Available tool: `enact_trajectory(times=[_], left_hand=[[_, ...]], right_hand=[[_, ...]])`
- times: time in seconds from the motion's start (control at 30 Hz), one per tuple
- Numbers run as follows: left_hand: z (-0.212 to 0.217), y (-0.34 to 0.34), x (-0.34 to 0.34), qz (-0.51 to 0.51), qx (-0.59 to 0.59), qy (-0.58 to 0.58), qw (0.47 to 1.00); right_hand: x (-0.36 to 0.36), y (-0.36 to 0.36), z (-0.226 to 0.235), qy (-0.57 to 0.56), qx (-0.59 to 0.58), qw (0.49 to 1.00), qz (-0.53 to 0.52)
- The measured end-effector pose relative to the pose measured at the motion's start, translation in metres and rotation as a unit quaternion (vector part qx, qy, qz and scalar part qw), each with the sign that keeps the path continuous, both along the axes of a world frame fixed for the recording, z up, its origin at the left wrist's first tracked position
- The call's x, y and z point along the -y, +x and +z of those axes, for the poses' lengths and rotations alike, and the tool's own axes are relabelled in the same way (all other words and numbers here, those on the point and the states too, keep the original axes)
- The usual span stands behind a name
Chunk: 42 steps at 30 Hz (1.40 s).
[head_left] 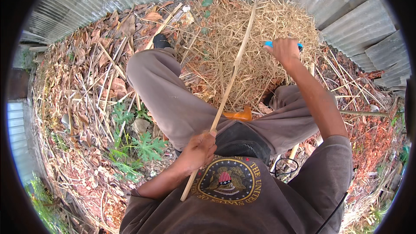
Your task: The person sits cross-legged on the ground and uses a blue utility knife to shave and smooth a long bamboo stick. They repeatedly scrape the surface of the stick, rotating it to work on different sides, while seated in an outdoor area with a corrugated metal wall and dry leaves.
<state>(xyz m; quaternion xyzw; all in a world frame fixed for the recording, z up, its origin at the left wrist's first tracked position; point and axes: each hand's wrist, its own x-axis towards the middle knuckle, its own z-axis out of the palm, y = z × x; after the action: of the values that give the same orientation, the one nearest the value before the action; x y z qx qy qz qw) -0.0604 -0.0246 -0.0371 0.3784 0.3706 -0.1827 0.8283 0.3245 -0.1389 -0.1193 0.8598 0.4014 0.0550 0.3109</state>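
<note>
- We see the left hand (198,150) closed around a long, pale wooden strip (231,80), low along its length; the longer part runs from the fist toward 1 o'clock, the short end toward 7, in front of the shirt (173,216).
- We find the right hand (286,51) between 1 and 2 o'clock from the left, gripping a blue-handled tool (269,43); we cannot make out its working end.
- From the right hand, we see the strip at 9 o'clock, well apart from it.
- At 2 o'clock from the left hand, we note an orange piece (243,114) between the thighs; we cannot tell whether it is a container.
- Beneath the strip's upper part, we see dry straw (273,71) spread on the ground.
</note>
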Motion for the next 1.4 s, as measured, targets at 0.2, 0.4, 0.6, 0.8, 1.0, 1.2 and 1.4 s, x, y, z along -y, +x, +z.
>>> enact_trajectory(times=[0.2, 0.4, 0.6, 0.8, 1.0, 1.2, 1.4], left_hand=[[0.015, -0.011, -0.020, 0.045, 0.006, -0.041, 0.998], [0.006, -0.016, -0.024, -0.006, 0.030, 0.041, 0.999], [-0.002, -0.025, -0.038, -0.095, 0.068, 0.354, 0.928], [0.016, -0.018, -0.044, -0.077, 0.045, 0.351, 0.932], [-0.010, -0.028, -0.028, -0.018, 0.159, 0.501, 0.851], [-0.001, -0.023, -0.020, -0.097, 0.146, 0.632, 0.755], [0.000, -0.016, -0.016, -0.126, 0.146, 0.662, 0.724]], right_hand=[[0.011, 0.012, 0.084, 0.315, -0.106, 0.937, -0.110], [0.031, -0.094, -0.016, 0.551, -0.465, 0.652, -0.235], [0.031, -0.181, -0.006, 0.519, -0.544, 0.633, -0.184], [0.012, -0.212, 0.028, 0.441, -0.487, 0.748, -0.089], [-0.014, -0.243, 0.036, 0.361, -0.431, 0.827, 0.005], [-0.018, -0.228, 0.021, 0.332, -0.383, 0.862, -0.025], [-0.015, -0.209, 0.023, 0.310, -0.388, 0.868, -0.022]])
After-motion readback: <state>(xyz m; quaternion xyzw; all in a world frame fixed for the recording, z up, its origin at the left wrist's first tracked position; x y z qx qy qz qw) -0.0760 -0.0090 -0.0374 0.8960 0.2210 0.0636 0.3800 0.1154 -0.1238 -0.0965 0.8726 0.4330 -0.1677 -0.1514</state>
